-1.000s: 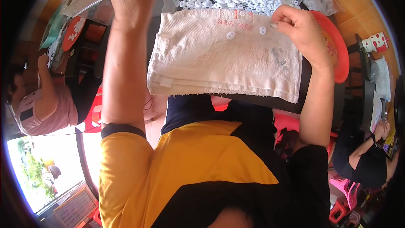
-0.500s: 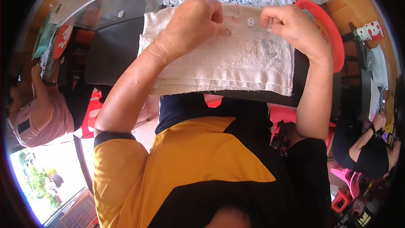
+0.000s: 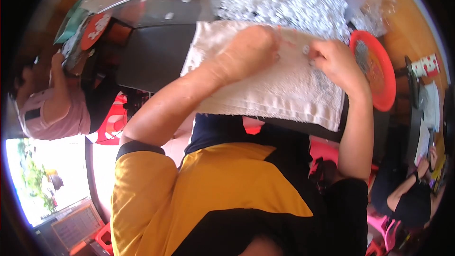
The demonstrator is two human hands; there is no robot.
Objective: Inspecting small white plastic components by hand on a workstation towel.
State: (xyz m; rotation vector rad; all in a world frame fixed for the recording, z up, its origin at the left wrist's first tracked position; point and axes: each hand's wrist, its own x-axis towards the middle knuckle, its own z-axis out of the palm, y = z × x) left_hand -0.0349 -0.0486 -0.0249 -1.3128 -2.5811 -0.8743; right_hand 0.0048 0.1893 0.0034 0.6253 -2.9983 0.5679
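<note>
A folded cream towel (image 3: 265, 92) lies on the dark table in front of me. My left hand (image 3: 256, 47) is over its far middle, fingers curled in and smeared by motion; what they hold, if anything, is hidden. A small white oval piece with holes (image 3: 306, 49) rests on the towel's far right part. Right beside it is my right hand (image 3: 339, 61), its thumb and fingers pinched together. Whether those fingertips touch the piece or hold something tiny is too blurred to tell.
Beyond the towel is a big heap of white pieces (image 3: 289, 2). A red round tray (image 3: 386, 80) with thin, dark grey bits stands at the right. A clear plastic bin (image 3: 161, 9) is at the far left. People work at both sides, one in a pink shirt (image 3: 61, 114).
The whole view has shifted, so the towel appears lower and further right. My right fingers have come closer to the white oval piece. My left hand has curled in more and blurs.
</note>
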